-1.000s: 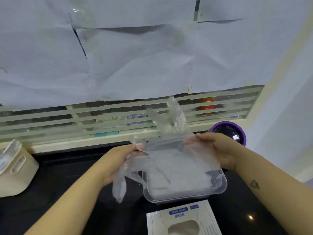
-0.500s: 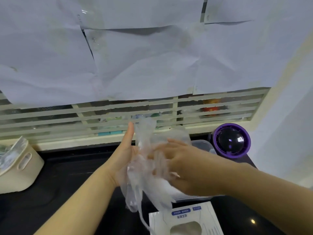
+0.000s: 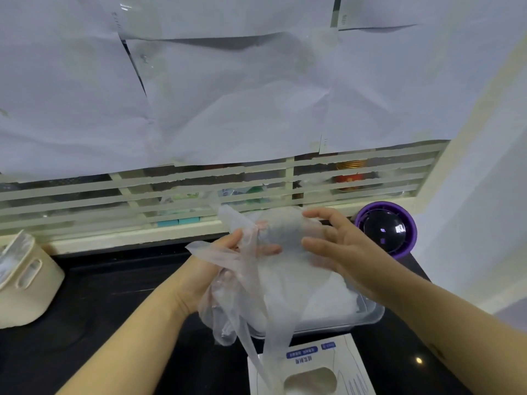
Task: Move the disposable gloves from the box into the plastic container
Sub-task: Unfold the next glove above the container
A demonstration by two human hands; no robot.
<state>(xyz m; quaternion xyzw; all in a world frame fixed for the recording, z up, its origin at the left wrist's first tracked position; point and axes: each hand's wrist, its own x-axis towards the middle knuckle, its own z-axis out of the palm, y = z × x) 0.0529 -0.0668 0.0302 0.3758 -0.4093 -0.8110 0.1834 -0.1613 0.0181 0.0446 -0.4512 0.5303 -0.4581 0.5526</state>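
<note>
A bunch of thin clear disposable gloves point(image 3: 251, 283) hangs crumpled between my hands, above the left end of the clear plastic container point(image 3: 368, 316). My left hand point(image 3: 225, 260) grips the bunch from the left. My right hand point(image 3: 333, 246) presses on its right side with the fingers curled against the plastic. More gloves lie as a white heap inside the container. The white glove box point(image 3: 310, 369) lies at the bottom edge, its oval opening facing up, and a strip of glove trails down onto it.
A cream basket point(image 3: 25, 283) with a handle slot stands at the left on the black counter point(image 3: 114, 295). A purple round object point(image 3: 386, 228) with a dark dome sits at the back right. White paper sheets cover a slatted window behind.
The gloves were spread flat between both hands over the container, then folded together. My right hand has slid back to the right side of the now crumpled bunch.
</note>
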